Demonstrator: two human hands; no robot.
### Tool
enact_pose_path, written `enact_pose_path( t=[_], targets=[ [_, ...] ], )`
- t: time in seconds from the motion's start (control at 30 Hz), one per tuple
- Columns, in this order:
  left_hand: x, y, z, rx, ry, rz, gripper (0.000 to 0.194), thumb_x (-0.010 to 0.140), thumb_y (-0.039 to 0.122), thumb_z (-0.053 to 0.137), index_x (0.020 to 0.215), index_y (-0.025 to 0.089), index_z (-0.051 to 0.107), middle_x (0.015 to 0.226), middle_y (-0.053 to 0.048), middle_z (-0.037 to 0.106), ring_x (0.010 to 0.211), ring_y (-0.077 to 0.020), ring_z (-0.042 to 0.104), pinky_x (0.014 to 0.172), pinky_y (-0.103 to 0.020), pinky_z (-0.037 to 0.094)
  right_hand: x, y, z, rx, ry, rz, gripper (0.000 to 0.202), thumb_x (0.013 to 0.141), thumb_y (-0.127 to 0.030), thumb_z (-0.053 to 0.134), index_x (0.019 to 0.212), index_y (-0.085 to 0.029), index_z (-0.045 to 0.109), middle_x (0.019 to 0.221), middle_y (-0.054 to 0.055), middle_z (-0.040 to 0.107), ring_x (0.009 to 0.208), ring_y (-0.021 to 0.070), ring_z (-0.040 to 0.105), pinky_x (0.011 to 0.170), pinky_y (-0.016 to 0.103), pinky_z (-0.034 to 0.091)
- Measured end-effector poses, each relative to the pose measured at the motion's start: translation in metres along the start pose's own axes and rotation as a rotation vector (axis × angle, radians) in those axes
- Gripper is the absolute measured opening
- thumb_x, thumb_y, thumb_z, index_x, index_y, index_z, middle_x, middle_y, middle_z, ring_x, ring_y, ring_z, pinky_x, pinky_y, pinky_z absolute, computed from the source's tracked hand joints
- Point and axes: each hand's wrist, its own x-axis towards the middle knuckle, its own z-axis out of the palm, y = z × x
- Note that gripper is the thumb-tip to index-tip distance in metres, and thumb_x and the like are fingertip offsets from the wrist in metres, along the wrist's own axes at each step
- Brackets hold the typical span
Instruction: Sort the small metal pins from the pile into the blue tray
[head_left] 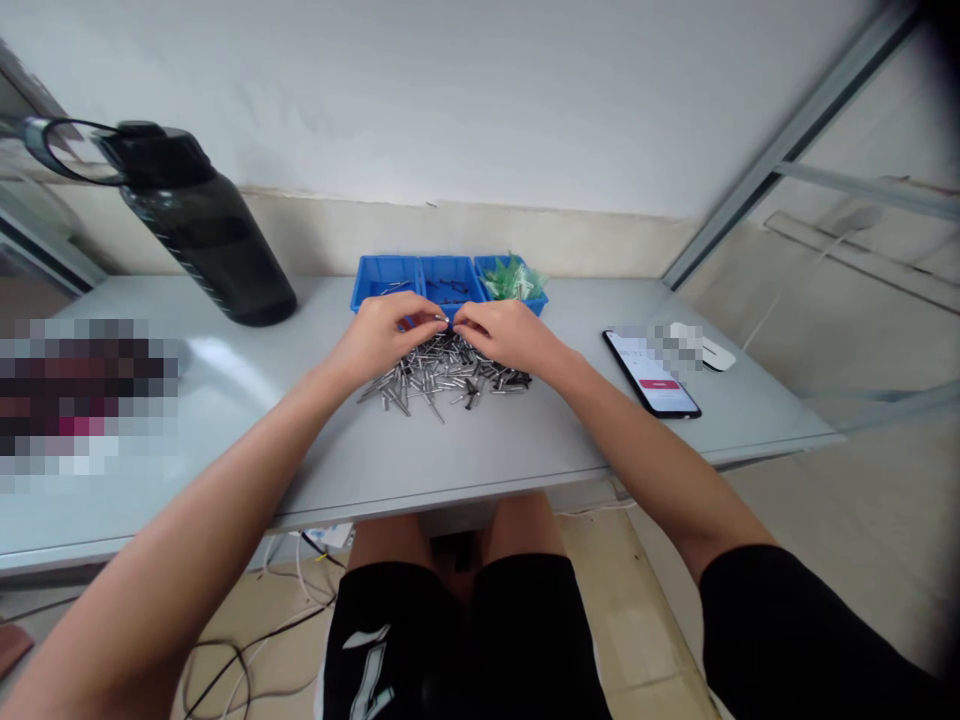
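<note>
Hands: left hand (379,335) and right hand (517,335) nearly meet over the back of the pile, 2 sets of fingertips drawn in close; a small glint shows between them, but whether either hand grips a piece, I cannot tell.
Metal pieces: a loose pile (431,378) of thin pins, mostly silver and some dark, under and in front of the fingers.
Work in hand: seemingly fine fingertip handling of small pieces.
Handling: crossed pins likely call for a light pinch and a straight lift.
Blue bins: 3 in a row behind the hands; left bin (390,266) and middle bin (448,268) hold a few pieces, right bin (541,304) a green and clear plastic bag (516,280).
Edges: bin walls stand close beyond the fingertips; the wall (450,120) rises behind.
Room: tabletop (450,455) shows between pile and front edge; bottle (217,240) stands well left, phone (652,378) well right.
</note>
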Motion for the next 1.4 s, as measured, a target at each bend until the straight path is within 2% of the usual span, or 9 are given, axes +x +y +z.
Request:
enact_pose_path(
  t=[0.2,0.3,0.47,0.63,0.87,1.13,1.4],
  targets=[
    [0.000,0.000,0.003,-0.011,-0.031,0.053,0.029,0.089,0.043,0.057,0.092,0.018,0.072,0.084,-0.004,0.070,0.077,-0.0152,0.063,0.071,-0.027,0.051,0.000,-0.002,0.003,0.014,-0.028,-0.040,0.021,0.095,-0.027,0.044,0.090,-0.018,0.062,0.080,0.003,0.066,0.071,0.0151,0.056,0.065,0.026,0.030],
    [0.000,0.000,0.003,-0.005,-0.030,0.030,0.026,0.088,0.041,0.058,0.090,0.018,0.071,0.086,-0.004,0.070,0.078,-0.0154,0.063,0.072,-0.027,0.051,0.000,0.000,0.003,0.037,-0.033,-0.033,0.019,0.094,-0.028,0.047,0.089,-0.018,0.063,0.079,0.002,0.065,0.070,0.0144,0.055,0.065,0.026,0.031],
    [0.000,-0.002,0.003,0.050,-0.028,-0.013,0.019,0.085,0.034,0.059,0.086,0.016,0.066,0.086,-0.004,0.069,0.076,-0.0156,0.064,0.070,-0.026,0.051,-0.002,-0.001,0.002,0.067,0.079,-0.052,0.022,0.095,-0.031,0.045,0.096,-0.018,0.063,0.082,0.003,0.066,0.076,0.0156,0.057,0.071,0.027,0.035],
    [-0.001,-0.002,0.003,0.081,-0.112,-0.040,0.012,0.082,0.026,0.056,0.085,0.017,0.064,0.083,-0.003,0.071,0.076,-0.0164,0.066,0.072,-0.026,0.050,-0.002,-0.005,0.003,0.110,0.140,-0.093,0.027,0.097,-0.036,0.043,0.102,-0.018,0.063,0.084,0.004,0.066,0.080,0.0165,0.057,0.074,0.028,0.037],
    [-0.001,-0.004,0.002,0.122,-0.133,0.025,0.019,0.084,0.028,0.053,0.088,0.018,0.069,0.083,-0.003,0.073,0.076,-0.0167,0.066,0.071,-0.027,0.049,-0.001,-0.006,0.005,0.126,0.067,-0.084,0.028,0.098,-0.037,0.042,0.104,-0.019,0.062,0.086,0.004,0.067,0.084,0.0171,0.059,0.075,0.028,0.037],
    [-0.001,-0.012,0.005,0.209,-0.103,0.057,0.026,0.091,0.037,0.053,0.094,0.021,0.074,0.086,-0.004,0.074,0.078,-0.0189,0.065,0.072,-0.029,0.047,0.000,-0.003,0.003,0.044,0.007,-0.033,0.026,0.098,-0.029,0.040,0.105,-0.019,0.063,0.093,0.005,0.070,0.081,0.0175,0.060,0.071,0.028,0.034],
    [-0.001,-0.003,0.002,0.169,-0.113,0.069,0.025,0.091,0.031,0.052,0.095,0.020,0.075,0.089,-0.004,0.074,0.080,-0.0186,0.065,0.075,-0.030,0.048,0.000,-0.004,0.002,0.004,-0.013,0.011,0.027,0.098,-0.029,0.040,0.104,-0.019,0.064,0.091,0.005,0.070,0.077,0.0174,0.059,0.069,0.028,0.032]
  ],
)
